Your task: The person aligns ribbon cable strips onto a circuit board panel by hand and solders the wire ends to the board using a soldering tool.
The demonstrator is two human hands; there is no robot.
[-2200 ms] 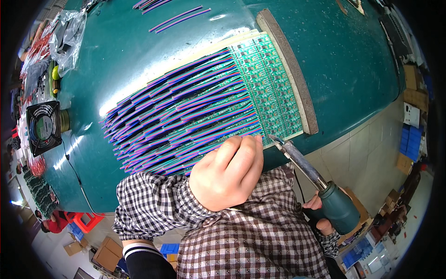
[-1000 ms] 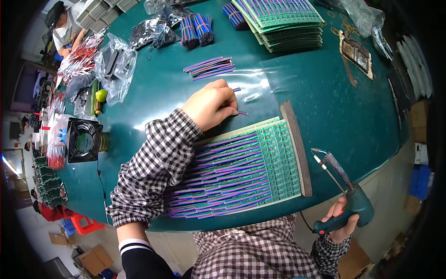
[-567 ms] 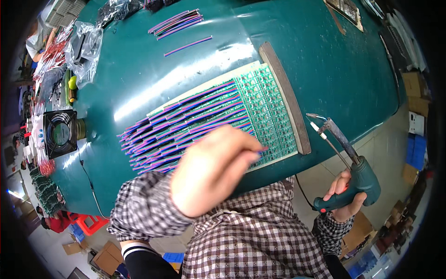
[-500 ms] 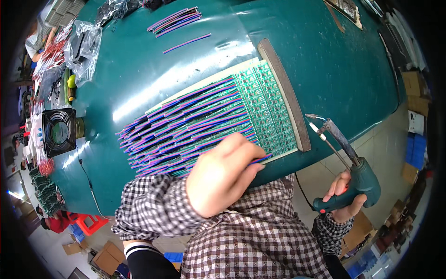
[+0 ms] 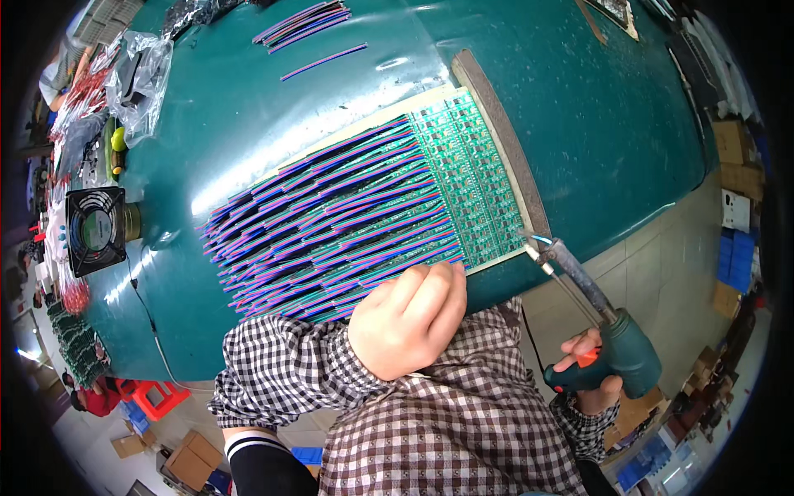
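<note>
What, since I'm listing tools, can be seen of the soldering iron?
The soldering iron has a dark green, plastic-looking, gun-shaped body with an orange-red trigger and a small red spot on its grip. A dull metal tube and a thinner rod, partly white, slant up and left from it. The right hand grips it around the handle. Its body is beyond the edge of the table; its tip is by the near right corner of the circuit boards, contact unclear.

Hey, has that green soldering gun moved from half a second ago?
Yes. Judged against the brown bar, the soldering gun has moved left and downward in the view; its tip now appears at the bar's lower end.
</note>
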